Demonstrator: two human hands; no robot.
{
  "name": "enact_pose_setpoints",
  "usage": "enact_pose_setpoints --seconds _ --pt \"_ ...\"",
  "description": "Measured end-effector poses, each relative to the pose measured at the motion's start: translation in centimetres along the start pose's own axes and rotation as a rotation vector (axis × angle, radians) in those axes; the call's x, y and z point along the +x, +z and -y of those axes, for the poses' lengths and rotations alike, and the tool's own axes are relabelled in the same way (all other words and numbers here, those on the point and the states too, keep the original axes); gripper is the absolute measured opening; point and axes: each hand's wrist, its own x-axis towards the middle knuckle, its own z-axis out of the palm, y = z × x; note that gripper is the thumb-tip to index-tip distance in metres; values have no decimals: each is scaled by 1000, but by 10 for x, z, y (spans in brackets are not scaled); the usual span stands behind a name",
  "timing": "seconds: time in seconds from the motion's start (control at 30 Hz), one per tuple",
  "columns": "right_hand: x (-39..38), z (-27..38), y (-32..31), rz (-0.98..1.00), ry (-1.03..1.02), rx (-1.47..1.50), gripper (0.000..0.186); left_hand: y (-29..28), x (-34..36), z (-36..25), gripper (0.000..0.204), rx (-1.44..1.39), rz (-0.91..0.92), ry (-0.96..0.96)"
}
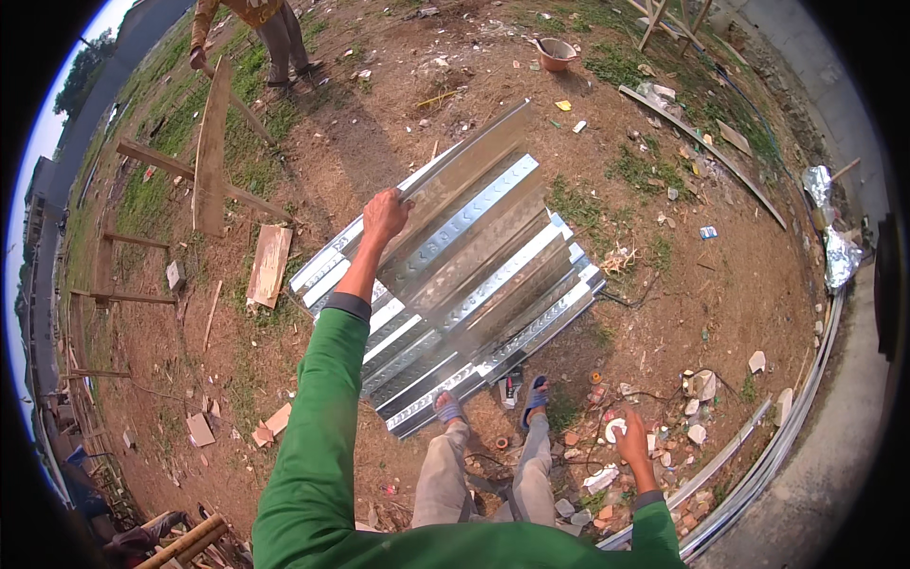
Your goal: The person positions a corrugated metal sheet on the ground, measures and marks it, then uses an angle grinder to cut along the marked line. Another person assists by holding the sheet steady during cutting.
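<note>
My left hand (386, 216) is closed on the far-left edge of a ribbed metal decking sheet (493, 242). This sheet lies at a slant over other shiny ribbed sheets (389, 327), which are stacked on the ground before my feet. Dents or embossed marks run along its ribs, and brown dirt covers part of the metal. Lower right, away from the stack, my right hand (635, 444) has its fingers curled at a small round white object (615, 431); its kind cannot be made out. My sandalled feet (447, 408) are at the stack's near edge.
Another person (275, 38) at the upper left holds a wooden plank (210, 152) near a timber frame (161, 159). A bucket (556, 55) stands far off. Broken rubble (697, 408) and a dark cable lie at right, beside long metal bars (806, 417).
</note>
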Motion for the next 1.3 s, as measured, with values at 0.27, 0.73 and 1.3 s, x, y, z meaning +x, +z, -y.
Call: enact_pose_setpoints --seconds 0.27,0.73,1.3 --pt "-327 -147 144 427 657 71 45 86 43 42 27 -31 -82 -11" --pt "-206 -74 146 327 369 277 42 155 -487 71 41 -198 926 -325" --pt "49 31 77 194 202 448 29 25 -897 -24 41 -777 245 -1789"
